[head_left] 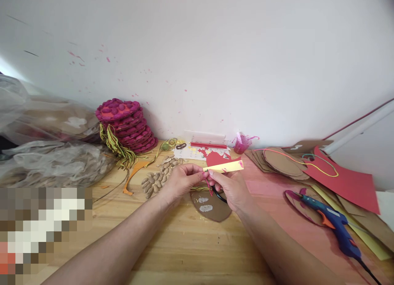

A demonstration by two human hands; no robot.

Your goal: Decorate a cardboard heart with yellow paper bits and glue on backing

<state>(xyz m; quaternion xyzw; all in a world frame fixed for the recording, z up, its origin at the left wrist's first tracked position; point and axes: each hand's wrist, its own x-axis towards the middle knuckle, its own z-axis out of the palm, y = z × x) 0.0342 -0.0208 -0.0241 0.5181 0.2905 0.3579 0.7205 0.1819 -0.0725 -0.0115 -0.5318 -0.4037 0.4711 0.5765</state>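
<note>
My left hand (pixel 186 179) and my right hand (pixel 229 187) meet at the middle, fingertips pinched around the left end of a yellow paper strip (pixel 229 166) with pink marks. Black curved loops, like a scissors handle (pixel 219 194), hang at my right hand's fingers; the rest is hidden. Some reddish thread dangles between the hands. Just below lies a rounded cardboard piece (pixel 215 213) with two whitish patches. Left of my left hand is a pile of unshelled peanuts (pixel 155 182). Behind the hands sits a cut red paper piece (pixel 215 158).
At left, a stack of magenta studded discs (pixel 126 121) carries yellow-green tassels (pixel 112 141), near plastic bags (pixel 55 162). A pink-stained cup (pixel 241 143) stands by the wall. Cardboard discs (pixel 281 162), red paper (pixel 351 182) and a blue glue gun (pixel 341 231) lie at right.
</note>
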